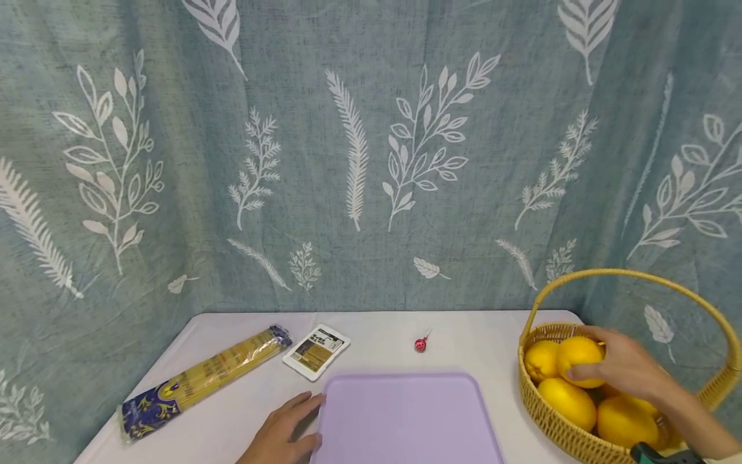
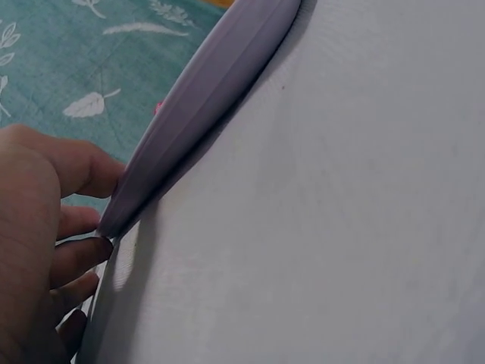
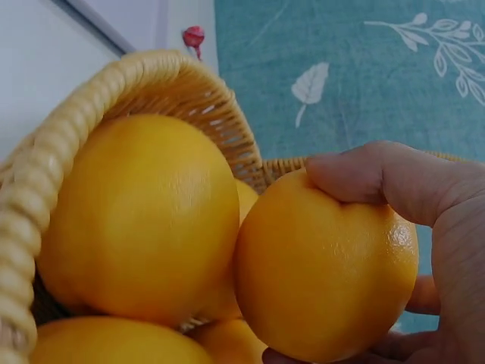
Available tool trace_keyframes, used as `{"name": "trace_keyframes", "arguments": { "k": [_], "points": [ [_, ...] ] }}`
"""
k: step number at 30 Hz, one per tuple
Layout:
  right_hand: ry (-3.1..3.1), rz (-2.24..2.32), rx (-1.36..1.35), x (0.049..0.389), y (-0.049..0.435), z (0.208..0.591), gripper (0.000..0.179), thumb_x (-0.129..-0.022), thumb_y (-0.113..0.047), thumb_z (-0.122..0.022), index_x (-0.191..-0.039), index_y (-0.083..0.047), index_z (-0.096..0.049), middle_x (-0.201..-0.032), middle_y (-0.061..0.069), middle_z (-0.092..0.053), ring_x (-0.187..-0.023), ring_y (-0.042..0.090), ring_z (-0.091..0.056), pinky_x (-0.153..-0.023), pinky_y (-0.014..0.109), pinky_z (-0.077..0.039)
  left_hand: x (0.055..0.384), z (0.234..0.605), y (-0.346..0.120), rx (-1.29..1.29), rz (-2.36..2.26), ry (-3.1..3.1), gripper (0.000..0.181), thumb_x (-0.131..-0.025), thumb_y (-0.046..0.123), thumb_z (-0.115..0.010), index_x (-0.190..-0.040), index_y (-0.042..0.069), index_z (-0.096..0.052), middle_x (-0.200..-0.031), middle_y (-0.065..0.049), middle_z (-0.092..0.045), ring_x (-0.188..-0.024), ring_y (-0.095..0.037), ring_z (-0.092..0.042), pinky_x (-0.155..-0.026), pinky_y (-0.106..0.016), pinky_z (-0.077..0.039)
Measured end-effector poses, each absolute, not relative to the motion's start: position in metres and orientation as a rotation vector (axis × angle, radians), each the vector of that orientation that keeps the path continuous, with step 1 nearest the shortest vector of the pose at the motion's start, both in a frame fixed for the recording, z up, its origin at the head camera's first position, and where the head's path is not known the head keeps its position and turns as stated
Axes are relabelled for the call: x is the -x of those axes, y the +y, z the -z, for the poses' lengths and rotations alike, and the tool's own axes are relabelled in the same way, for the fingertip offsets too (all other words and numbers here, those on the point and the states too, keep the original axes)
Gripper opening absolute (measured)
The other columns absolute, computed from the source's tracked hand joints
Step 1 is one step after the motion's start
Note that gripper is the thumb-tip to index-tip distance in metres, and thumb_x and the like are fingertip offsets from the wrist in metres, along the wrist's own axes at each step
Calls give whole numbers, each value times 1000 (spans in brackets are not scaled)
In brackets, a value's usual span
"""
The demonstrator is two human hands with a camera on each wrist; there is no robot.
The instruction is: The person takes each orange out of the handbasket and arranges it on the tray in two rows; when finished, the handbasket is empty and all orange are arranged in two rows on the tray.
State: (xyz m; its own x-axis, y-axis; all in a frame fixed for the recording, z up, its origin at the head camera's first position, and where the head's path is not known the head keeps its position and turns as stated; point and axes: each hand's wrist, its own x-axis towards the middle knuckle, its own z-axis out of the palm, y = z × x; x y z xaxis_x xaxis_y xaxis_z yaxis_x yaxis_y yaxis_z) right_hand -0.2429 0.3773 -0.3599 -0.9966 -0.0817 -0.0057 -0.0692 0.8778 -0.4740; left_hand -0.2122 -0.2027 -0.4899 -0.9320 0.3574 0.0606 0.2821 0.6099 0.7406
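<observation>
My right hand (image 1: 628, 367) grips a round orange (image 1: 580, 356) among the others in a wicker basket (image 1: 545, 419). In the right wrist view the thumb lies over the top of this orange (image 3: 326, 265) and the fingers curl beneath it. Beside it sits another large orange (image 3: 144, 220), close to the basket's braided rim. My left hand (image 1: 284, 428) is at the left edge of a lilac tray (image 1: 406, 419), fingers loosely bent. Its fingertips touch the tray's rim (image 2: 204, 83) in the left wrist view.
A long pack of spaghetti (image 1: 203, 383) lies at the table's left. Near it is a flat white package with a brown label (image 1: 317, 352). A red lollipop (image 1: 420, 345) lies behind the tray. The basket's tall handle (image 1: 626, 273) arches over the fruit. A patterned curtain (image 1: 371, 161) hangs behind.
</observation>
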Motion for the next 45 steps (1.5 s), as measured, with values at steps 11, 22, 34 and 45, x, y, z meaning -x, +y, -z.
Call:
{"name": "trace_keyframes", "arguments": {
  "k": [11,22,34,45],
  "points": [
    [3016,895,134,234,363,366,96,-78,-40,-86,-147,9,-42,-131,34,-54,-94,29,-61,-69,36,-51,212,492,-202,-515,-1188,2743,69,-87,26,-75,-146,2,-51,-148,-37,-42,-133,-61,-39,-102,-80,-31],
    [3110,922,226,232,350,363,88,-76,-36,-87,-146,1,-47,-133,29,-51,-92,29,-58,-66,35,-49,209,485,-196,-420,-1161,2776,66,-88,29,-73,-147,7,-52,-151,-30,-42,-136,-58,-38,-105,-78,-29],
    [3157,1026,273,232,325,360,83,-76,-32,-87,-145,-6,-50,-135,21,-51,-95,31,-58,-67,35,-51,206,483,-192,-372,-1169,2766,65,-89,30,-72,-147,9,-53,-153,-28,-42,-138,-57,-36,-107,-78,-28],
    [2963,1422,363,234,284,362,79,-75,-16,-82,-146,-9,-50,-146,21,-43,-99,32,-56,-74,38,-52,204,483,-192,-386,-1162,2775,65,-89,30,-72,-148,8,-52,-153,-28,-42,-139,-56,-35,-107,-78,-28]
  ]
}}
